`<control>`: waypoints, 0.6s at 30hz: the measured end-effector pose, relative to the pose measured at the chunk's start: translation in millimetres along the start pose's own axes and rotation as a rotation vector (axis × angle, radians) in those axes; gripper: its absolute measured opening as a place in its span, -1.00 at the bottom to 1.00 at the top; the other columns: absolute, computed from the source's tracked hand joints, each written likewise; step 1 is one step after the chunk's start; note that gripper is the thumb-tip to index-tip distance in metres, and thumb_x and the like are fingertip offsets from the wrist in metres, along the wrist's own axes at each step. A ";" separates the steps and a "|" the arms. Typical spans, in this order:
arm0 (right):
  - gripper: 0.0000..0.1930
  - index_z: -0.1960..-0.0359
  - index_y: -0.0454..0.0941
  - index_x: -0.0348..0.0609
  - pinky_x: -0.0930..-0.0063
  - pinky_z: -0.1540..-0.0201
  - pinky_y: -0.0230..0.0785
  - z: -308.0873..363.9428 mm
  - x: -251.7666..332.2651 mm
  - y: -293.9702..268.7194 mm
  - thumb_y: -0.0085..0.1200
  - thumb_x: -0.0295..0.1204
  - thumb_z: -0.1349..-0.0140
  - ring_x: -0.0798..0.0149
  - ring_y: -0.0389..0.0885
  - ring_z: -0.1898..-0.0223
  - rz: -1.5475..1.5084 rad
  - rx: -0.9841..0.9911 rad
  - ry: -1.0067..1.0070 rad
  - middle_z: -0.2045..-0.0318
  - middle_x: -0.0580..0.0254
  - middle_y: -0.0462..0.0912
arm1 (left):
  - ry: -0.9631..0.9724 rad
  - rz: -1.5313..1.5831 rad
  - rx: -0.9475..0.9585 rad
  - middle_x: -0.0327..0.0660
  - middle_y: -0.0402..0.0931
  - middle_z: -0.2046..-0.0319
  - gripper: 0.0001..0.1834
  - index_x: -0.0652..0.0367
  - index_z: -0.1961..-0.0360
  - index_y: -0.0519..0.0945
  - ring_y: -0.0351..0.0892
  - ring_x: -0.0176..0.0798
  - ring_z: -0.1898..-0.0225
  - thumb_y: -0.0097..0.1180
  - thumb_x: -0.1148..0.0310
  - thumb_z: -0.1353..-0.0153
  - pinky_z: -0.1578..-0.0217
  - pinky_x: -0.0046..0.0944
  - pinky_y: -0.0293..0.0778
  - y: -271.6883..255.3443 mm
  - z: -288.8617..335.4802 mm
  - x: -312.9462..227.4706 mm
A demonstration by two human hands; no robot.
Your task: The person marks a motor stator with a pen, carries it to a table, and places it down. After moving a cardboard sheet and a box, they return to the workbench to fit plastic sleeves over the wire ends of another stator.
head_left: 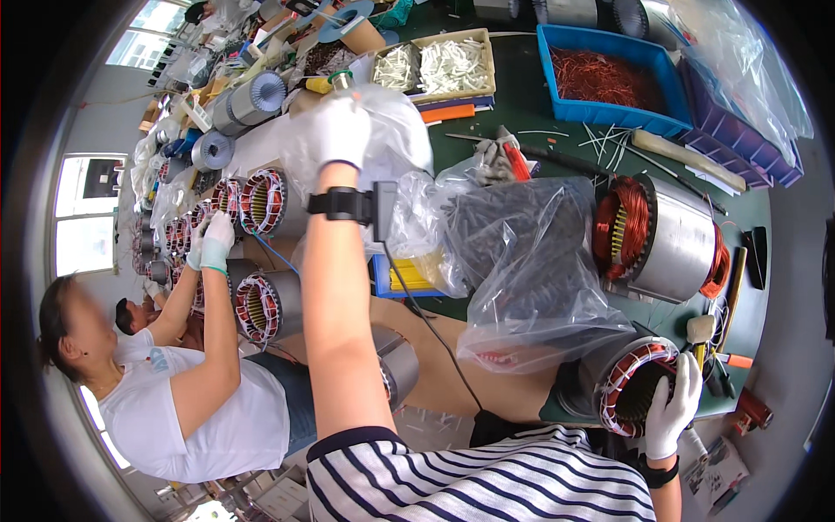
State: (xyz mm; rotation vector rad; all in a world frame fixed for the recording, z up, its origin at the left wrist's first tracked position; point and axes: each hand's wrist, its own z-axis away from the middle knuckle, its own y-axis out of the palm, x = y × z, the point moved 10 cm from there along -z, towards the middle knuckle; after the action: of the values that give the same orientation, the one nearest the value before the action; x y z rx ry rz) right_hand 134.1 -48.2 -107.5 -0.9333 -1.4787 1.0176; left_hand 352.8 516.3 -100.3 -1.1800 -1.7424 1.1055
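Note:
My left hand (343, 130), in a white glove, reaches far forward over a clear plastic bag (402, 130). A spool with a green rim (341, 80) is just beyond it. The back of the glove hides its fingers, so any hold is not visible. My right hand (674, 407), also gloved, lies against the front rim of a motor stator (628, 383) at the lower right, fingers stretched out and thumb apart. That stator has red windings laced with white cord around a dark bore. Farther back lies a larger stator (670, 239) with bare copper coils.
Clear plastic sheeting (539, 270) covers the middle of the bench. Behind are a tray of white sleeves (452, 65) and a blue bin of copper wire scraps (609, 78). A mallet (701, 329) lies at right. At left, a co-worker (187, 391) handles one of several stators (259, 306).

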 end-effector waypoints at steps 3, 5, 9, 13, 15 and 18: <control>-0.56 -0.04 0.40 -0.35 0.14 -0.15 0.19 -0.5 0.5 0.1 -0.01 -0.62 -0.04 -0.12 0.40 -0.04 0.004 -0.005 -0.008 -0.02 -0.15 0.44 | -0.100 0.059 -0.073 0.03 0.61 0.37 -0.68 0.15 0.35 0.66 0.61 0.04 0.29 -0.01 0.19 -0.02 0.24 -0.07 0.51 -70.3 -15.5 19.7; -0.56 -0.04 0.41 -0.34 0.14 -0.15 0.18 -0.4 0.3 1.0 -0.01 -0.62 -0.04 -0.12 0.40 -0.04 0.010 -0.007 -0.012 -0.02 -0.15 0.44 | -0.182 0.144 -0.058 0.09 0.59 0.32 -0.62 0.15 0.21 0.65 0.59 0.08 0.25 0.00 0.20 -0.01 0.22 -0.06 0.49 -95.6 -21.5 41.0; -0.56 -0.04 0.41 -0.33 0.14 -0.15 0.18 1.5 -3.3 0.6 -0.01 -0.62 -0.04 -0.12 0.41 -0.04 0.016 -0.016 -0.004 -0.02 -0.14 0.44 | -0.235 0.314 -0.016 0.13 0.59 0.34 -0.58 0.19 0.15 0.62 0.60 0.06 0.24 0.02 0.18 -0.01 0.18 -0.07 0.46 -99.1 -29.6 48.6; -0.55 -0.04 0.41 -0.34 0.14 -0.15 0.18 0.9 -2.3 1.6 0.00 -0.63 -0.02 -0.12 0.40 -0.04 -0.005 -0.017 -0.014 -0.02 -0.14 0.44 | -0.095 0.237 -0.035 -0.04 0.58 0.48 -0.36 0.26 -0.10 0.44 0.60 -0.17 0.44 0.17 0.14 0.00 0.36 -0.20 0.53 -70.0 -9.1 11.9; -0.54 -0.05 0.40 -0.34 0.13 -0.16 0.18 1.3 -2.7 1.7 0.00 -0.64 -0.01 -0.13 0.39 -0.06 -0.006 -0.008 -0.013 -0.03 -0.14 0.43 | 0.107 0.223 -0.007 0.11 0.52 0.15 -0.43 0.26 -0.03 0.45 0.52 0.07 0.09 0.04 0.10 -0.06 0.08 -0.10 0.46 -51.8 22.8 -49.6; -0.54 -0.03 0.41 -0.33 0.11 -0.16 0.18 -0.2 7.6 -7.5 0.02 -0.64 0.01 -0.15 0.38 -0.07 0.060 -0.027 -0.011 -0.04 -0.17 0.42 | 0.299 0.301 0.440 0.12 0.44 0.07 -0.46 0.27 0.01 0.45 0.46 0.17 0.06 0.08 0.09 -0.09 0.04 0.00 0.41 9.8 78.7 -135.0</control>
State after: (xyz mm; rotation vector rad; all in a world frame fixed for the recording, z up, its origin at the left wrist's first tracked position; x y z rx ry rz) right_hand 133.1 -43.6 -97.9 -0.9978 -1.4845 1.0504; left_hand 324.7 371.1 -151.8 -1.2688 -1.0491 1.3255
